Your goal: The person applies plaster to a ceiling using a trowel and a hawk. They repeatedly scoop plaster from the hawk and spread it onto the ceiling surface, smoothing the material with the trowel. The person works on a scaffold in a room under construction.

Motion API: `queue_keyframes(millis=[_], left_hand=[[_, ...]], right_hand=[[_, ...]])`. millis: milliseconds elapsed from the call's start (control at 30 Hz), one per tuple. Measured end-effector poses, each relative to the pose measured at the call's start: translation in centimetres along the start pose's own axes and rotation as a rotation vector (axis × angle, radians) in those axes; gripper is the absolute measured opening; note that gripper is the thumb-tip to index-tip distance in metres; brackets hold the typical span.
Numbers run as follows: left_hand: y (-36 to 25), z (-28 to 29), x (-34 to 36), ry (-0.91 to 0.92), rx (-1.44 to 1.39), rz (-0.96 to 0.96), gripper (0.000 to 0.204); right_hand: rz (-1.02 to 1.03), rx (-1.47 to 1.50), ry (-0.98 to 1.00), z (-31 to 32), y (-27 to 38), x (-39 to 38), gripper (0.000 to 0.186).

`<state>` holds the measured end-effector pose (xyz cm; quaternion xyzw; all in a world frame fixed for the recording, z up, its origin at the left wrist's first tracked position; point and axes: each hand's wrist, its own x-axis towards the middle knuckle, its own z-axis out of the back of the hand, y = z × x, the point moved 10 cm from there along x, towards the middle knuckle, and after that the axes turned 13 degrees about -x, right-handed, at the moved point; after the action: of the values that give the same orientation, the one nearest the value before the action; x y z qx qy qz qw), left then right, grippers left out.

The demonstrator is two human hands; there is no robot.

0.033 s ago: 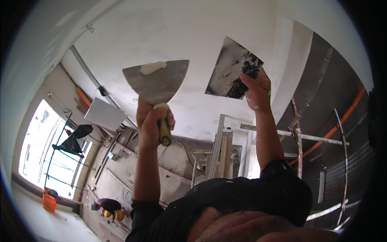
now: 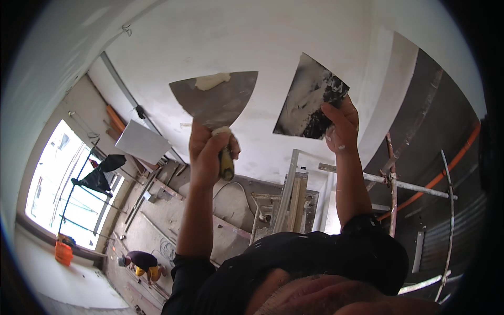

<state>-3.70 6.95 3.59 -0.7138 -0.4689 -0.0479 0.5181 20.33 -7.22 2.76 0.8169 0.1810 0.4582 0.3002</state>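
My left hand (image 2: pixel 205 155) is closed around the handle of a wide putty knife (image 2: pixel 223 102), its flared metal blade pointing up. A lump of pale putty (image 2: pixel 212 81) lies along the blade's top edge, and more is stuck where the blade meets the handle. To the right, my right hand (image 2: pixel 344 126) grips the edge of a dark, flat, four-cornered plate (image 2: pixel 302 100), thumb across its face. Whitish putty is smeared over much of the plate. Blade and plate are apart, both raised in front of a white wall (image 2: pixel 252 37).
Scaffold poles (image 2: pixel 394 184) stand at the right by a dark wall. Below are a long metal channel (image 2: pixel 286 194) and boards. At lower left a person (image 2: pixel 143 266) bends over the floor, near a bright window (image 2: pixel 68 184) and an orange container (image 2: pixel 64 253). A white panel (image 2: pixel 143 142) leans left.
The putty knife has risen slightly and shifted right with my left hand. The whole view has shifted a little; both hands keep their hold.
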Motion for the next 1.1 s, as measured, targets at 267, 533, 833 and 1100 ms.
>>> queue_keyframes(millis=[267,533,833,1100], left_hand=[[1.5,0.3,3.0,0.01,0.315,-0.184,0.025],[1.1,-3.2,5.5,0.292,1.204,-0.54,0.071],[6.8,2.8,1.7,-0.085,-0.181,0.475,0.051],[8.1,1.1,0.3,-0.095,-0.192,0.545,0.053]], right_hand=[[-0.313,0.347,0.013,-7.2,-5.2,-2.0,0.036],[-0.28,0.383,-0.03,-6.1,-5.3,0.9,0.036],[0.135,-0.199,0.022,3.5,-4.5,6.6,0.033],[0.703,-1.442,0.715,-3.6,-6.1,6.1,0.049]])
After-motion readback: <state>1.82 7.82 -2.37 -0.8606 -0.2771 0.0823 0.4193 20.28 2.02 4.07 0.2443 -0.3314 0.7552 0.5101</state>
